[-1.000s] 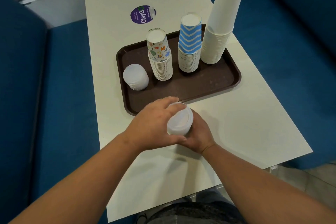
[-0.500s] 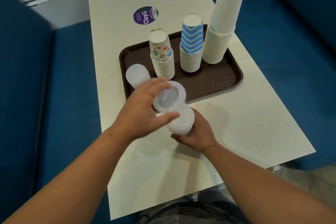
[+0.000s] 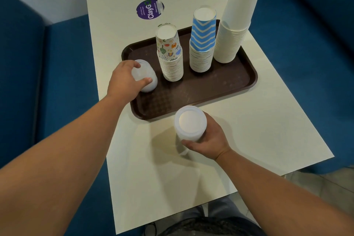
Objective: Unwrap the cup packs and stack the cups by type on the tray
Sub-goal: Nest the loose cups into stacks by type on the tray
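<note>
On the left I have my left hand (image 3: 124, 80) curled over the top of a short stack of translucent cups (image 3: 147, 79), thumb and fingers clamped around it, at the near-left corner of the brown tray (image 3: 191, 96). Just right of it on the tray stands the patterned cup stack (image 3: 170, 53), upside down, then the blue zigzag stack (image 3: 203, 40), then the tall plain white stack (image 3: 237, 19) at the far right. Near me, just off the tray's near edge, my right hand (image 3: 208, 140) grips a second stack of translucent cups (image 3: 190, 123) from below, fingers wrapped round it above the pale table (image 3: 268, 120). A purple sticker (image 3: 150, 9) sits farther away.
</note>
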`<state>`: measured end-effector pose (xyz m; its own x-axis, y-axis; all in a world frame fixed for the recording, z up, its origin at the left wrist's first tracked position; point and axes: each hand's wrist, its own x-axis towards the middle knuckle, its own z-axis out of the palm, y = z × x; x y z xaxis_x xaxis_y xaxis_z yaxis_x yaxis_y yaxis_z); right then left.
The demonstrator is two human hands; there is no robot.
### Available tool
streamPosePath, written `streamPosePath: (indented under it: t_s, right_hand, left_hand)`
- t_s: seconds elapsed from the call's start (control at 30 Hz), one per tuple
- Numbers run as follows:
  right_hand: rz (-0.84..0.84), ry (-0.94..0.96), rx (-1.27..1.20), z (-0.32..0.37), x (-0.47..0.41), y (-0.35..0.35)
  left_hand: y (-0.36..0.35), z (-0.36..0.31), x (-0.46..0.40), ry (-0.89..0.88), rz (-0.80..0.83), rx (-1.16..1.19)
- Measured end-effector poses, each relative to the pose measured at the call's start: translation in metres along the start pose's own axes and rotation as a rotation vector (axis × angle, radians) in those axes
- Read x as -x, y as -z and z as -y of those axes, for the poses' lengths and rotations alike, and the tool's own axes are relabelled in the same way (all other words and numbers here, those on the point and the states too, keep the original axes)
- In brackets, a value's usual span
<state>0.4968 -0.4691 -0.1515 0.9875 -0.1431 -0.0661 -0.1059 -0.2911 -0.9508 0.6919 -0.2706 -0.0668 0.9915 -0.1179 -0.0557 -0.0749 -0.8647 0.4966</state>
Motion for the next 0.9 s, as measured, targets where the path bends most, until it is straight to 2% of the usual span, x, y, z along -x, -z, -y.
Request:
streamPosePath:
  t_s: [0.37,0.47,0.6,0.7,0.8,0.9]
  right_hand:
    - [-0.007,0.001,0.014,-0.001,0.000,-0.001]
    - [-0.004,-0.002,0.008,-0.001,0.000,-0.001]
    - [-0.002,-0.002,0.017,-0.002,0.000,0.000]
    - [0.013,-0.028,0.010,-0.005,-0.002,-0.001]
    - [0.065,-0.058,0.092,-0.005,-0.007,-0.003]
    - [0.072,-0.030,0.157,-0.004,-0.008,-0.003]
  left_hand:
    - [-0.005,0.005,0.000,0.031,0.159,-0.137]
    - [0.004,-0.002,0.017,0.012,0.125,-0.117]
    - [0.010,-0.028,0.065,-0.158,0.121,-0.003]
    - [0.008,-0.052,0.102,-0.372,0.301,0.061]
    - [0.000,-0.067,0.122,-0.506,0.413,-0.073]
    - [-0.008,-0.071,0.128,-0.525,0.378,-0.161]
